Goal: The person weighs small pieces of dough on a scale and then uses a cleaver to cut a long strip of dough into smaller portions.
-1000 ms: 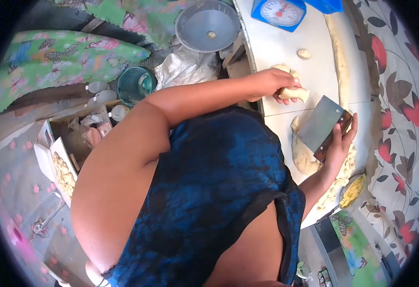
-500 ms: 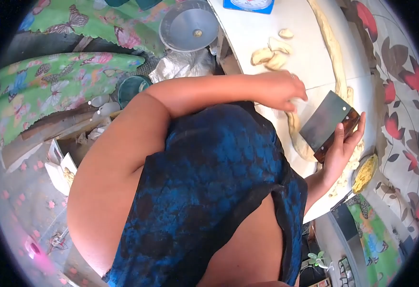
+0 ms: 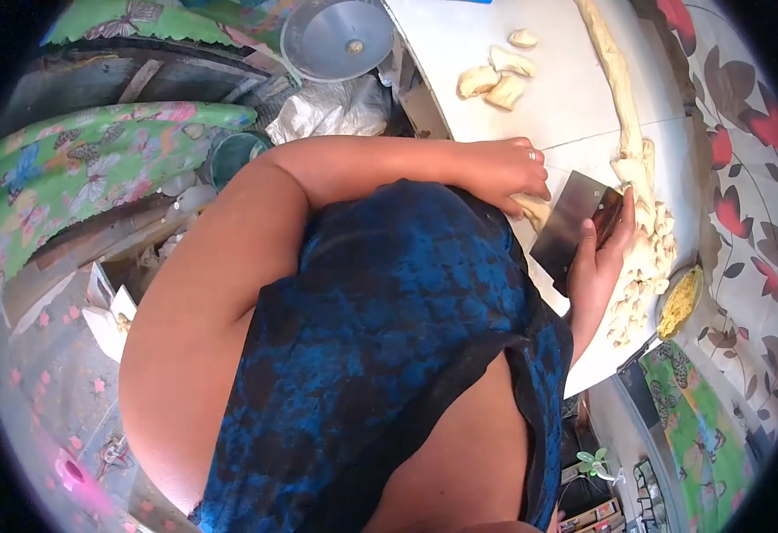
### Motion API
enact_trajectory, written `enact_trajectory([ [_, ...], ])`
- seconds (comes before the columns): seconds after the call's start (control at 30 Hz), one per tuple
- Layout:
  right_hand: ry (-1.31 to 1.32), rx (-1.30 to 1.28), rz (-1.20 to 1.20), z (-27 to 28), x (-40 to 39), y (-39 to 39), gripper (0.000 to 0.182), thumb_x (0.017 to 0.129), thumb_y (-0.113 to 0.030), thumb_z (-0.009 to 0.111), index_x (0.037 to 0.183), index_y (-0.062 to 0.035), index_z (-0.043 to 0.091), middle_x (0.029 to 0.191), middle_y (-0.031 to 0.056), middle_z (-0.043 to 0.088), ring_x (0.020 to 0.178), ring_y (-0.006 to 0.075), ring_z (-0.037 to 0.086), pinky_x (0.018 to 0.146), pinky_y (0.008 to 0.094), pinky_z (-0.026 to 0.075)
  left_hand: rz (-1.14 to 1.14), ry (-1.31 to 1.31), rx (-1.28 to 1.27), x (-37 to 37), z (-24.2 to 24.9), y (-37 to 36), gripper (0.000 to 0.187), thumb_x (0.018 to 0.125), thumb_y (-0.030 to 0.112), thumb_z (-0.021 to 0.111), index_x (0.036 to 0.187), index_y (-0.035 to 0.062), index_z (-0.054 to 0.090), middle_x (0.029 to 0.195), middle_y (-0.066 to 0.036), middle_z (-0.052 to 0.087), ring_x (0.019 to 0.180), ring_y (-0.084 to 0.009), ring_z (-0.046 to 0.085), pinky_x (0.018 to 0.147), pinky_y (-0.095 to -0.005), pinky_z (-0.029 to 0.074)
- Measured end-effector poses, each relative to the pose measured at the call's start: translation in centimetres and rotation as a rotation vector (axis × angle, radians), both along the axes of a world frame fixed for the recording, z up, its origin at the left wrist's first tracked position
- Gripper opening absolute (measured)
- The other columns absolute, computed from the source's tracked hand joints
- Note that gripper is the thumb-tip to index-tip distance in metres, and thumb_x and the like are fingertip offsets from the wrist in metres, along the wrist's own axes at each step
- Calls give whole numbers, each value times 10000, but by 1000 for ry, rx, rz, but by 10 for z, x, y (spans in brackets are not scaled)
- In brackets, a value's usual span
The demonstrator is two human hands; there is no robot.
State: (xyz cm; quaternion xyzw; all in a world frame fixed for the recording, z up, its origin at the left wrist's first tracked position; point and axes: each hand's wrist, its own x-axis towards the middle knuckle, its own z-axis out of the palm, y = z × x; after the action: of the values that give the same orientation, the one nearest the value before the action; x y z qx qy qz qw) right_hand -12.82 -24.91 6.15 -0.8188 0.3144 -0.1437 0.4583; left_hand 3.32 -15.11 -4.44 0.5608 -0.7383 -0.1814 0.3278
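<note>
My left hand (image 3: 503, 173) has its fingers curled round a short dough rope (image 3: 532, 211) on the white table. My right hand (image 3: 599, 256) grips a dough scraper (image 3: 563, 224) by its dark brown handle, thumb on the near side. The scraper's wide metal blade is tilted beside the dough rope and hides part of it. Past the right hand lies a heap of small cut dough pieces (image 3: 645, 289). A long dough roll (image 3: 618, 93) runs down the table towards that heap. Several larger dough chunks (image 3: 504, 91) rest beyond my left hand.
A bowl of yellow crumbly stuff (image 3: 680, 305) stands by the table's right edge. Left of the table (image 3: 575, 53) are a grey metal pan (image 3: 380, 40), a silvery sheet (image 3: 336, 111) and a green bucket (image 3: 226, 158). A flowered curtain (image 3: 735, 204) hangs along the far right.
My left hand has come down onto the dough rope and closed on it. The scraper in my right hand has shifted left. The view has tilted, leaving only the blue scale's edge at the top.
</note>
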Motion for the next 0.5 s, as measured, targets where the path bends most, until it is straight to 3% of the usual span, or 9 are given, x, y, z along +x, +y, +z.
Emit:
enact_trajectory([
  [0.17,28,45,10,2,1,7,591,872,77,415,1419,-40,224,1405,199,324,1269,282,399,1049,359,320,12,-101,-41,-5,-1,-1,348,752,354,669,1013,125,643,873,-38,549,976,-222,508,881,-391,353],
  [0.33,106,-164,-22,14,4,12,581,870,54,434,1410,-52,248,1348,206,404,1206,290,466,995,355,373,34,-113,-55,-6,-3,0,305,753,348,662,968,131,658,848,-29,539,953,-219,506,856,-380,362],
  [0.4,201,-174,14,-3,8,13,576,856,26,464,1393,-82,286,1225,227,511,1107,349,540,914,386,435,29,-136,-26,-5,-2,-1,291,753,343,661,951,130,659,851,-31,543,952,-223,506,853,-381,363],
  [0.5,270,-297,64,-16,43,7,554,853,-71,473,1378,-112,301,1175,233,538,1008,402,560,846,438,459,9,-159,-8,-7,-5,-1,265,752,332,659,918,125,656,857,-36,553,955,-231,508,849,-381,366],
])
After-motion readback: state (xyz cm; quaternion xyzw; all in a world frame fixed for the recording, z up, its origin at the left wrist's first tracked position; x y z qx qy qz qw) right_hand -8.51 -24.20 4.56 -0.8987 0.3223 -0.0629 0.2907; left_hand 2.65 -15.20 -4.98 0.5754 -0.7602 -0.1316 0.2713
